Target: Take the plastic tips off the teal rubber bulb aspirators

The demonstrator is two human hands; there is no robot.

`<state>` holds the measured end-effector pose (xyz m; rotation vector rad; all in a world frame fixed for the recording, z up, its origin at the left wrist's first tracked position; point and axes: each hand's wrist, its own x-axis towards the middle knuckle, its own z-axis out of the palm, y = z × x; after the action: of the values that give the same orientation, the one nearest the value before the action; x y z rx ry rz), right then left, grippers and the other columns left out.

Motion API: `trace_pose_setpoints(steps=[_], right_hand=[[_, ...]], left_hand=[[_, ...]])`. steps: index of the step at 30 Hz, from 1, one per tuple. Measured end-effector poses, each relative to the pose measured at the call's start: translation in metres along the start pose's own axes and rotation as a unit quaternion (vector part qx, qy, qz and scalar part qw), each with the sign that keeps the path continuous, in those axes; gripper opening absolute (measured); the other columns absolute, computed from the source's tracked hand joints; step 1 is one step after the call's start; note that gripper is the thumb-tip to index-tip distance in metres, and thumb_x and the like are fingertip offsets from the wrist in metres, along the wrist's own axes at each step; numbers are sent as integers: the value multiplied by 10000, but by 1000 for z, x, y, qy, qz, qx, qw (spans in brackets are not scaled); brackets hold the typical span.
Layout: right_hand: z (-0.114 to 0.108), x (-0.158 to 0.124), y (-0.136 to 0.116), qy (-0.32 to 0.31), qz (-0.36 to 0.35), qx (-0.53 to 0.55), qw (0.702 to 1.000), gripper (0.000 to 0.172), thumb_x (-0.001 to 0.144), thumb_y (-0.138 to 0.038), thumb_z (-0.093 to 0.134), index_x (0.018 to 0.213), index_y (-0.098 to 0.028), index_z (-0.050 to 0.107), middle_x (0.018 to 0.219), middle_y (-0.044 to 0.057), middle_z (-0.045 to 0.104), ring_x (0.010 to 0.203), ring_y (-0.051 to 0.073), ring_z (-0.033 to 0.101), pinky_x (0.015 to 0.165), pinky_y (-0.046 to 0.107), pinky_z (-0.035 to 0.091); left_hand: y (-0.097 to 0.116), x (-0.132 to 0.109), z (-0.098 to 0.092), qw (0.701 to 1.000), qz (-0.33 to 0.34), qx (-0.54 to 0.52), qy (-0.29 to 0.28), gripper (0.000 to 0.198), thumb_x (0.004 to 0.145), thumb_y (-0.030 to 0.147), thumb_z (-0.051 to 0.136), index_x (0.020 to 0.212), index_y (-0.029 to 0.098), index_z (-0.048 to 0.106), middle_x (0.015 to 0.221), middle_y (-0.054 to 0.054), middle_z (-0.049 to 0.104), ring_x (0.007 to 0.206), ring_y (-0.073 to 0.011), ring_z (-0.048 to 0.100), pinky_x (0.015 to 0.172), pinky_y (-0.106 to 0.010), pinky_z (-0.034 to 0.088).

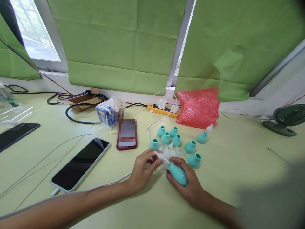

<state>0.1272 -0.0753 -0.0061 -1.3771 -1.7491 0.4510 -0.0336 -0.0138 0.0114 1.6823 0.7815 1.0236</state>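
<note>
My right hand (187, 184) is wrapped round a teal squeeze bulb (177, 174), which lies tilted with its narrow end toward my left hand (143, 171). A clear neck (167, 163) juts from the bulb. Between its thumb and fingers, my left hand pinches a whitish nozzle tip (159, 155) at the end of that neck. Just beyond my hands lies a pile of small translucent white parts (170, 149). Around the pile stand several open-topped teal bulbs (165, 138). Farther right, another teal bulb (202, 137) carries a whitish tip.
Left of my hands lie a phone in a pale case (81, 163), plugged into a white cable, and a red-edged phone (127, 135). Behind stand a plastic-wrapped pack (109, 113), a yellow power strip (163, 110) and a red bubble-wrap bag (199, 108). A green fan (286, 117) is far right.
</note>
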Motion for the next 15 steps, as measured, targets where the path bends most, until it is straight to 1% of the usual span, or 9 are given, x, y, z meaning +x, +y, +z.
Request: trace_pose_setpoints(steps=[1,4,7,9,12,15], right_hand=[[0,1,1,13,-12,-25,1000,335,738,-263,542,1052,-217,432,976,63,581,913,198,562,751,313,479],[0,3,4,19,-17,-53,998,331,747,-266,534,1056,-211,430,989,62,589,923,197,566,764,321,482],[0,3,5,11,-8,-66,998,331,744,-273,540,1052,-217,432,1006,61,584,935,206,563,775,344,478],[0,3,5,20,-1,-58,998,330,742,-277,544,1046,-220,429,1003,60,579,927,206,564,770,349,480],[1,3,4,47,4,-18,999,316,752,-267,533,1037,-216,406,939,57,586,851,186,589,731,320,496],[1,0,3,60,-21,6,998,330,739,-236,539,1030,-214,386,870,48,580,783,172,600,695,287,502]], left_hand=[[-1,0,0,1000,0,6,5,194,776,329,520,811,156,601,722,-8,482,682,-120,467,602,-192,416],[-4,1,0,1000,-5,7,21,207,768,326,531,877,170,613,745,-17,516,685,-128,484,610,-209,420],[-7,3,1,998,-17,-4,54,199,744,308,563,884,174,610,800,-28,553,730,-144,502,611,-220,422],[-8,3,1,997,-31,-9,71,205,725,307,584,873,168,606,814,-31,568,725,-143,503,601,-223,422],[-9,3,2,997,-32,10,64,203,689,302,618,831,156,613,728,-12,558,631,-116,480,563,-212,405],[-11,3,4,997,-29,50,47,185,672,254,611,827,152,611,619,19,499,530,-86,426,501,-193,369]])
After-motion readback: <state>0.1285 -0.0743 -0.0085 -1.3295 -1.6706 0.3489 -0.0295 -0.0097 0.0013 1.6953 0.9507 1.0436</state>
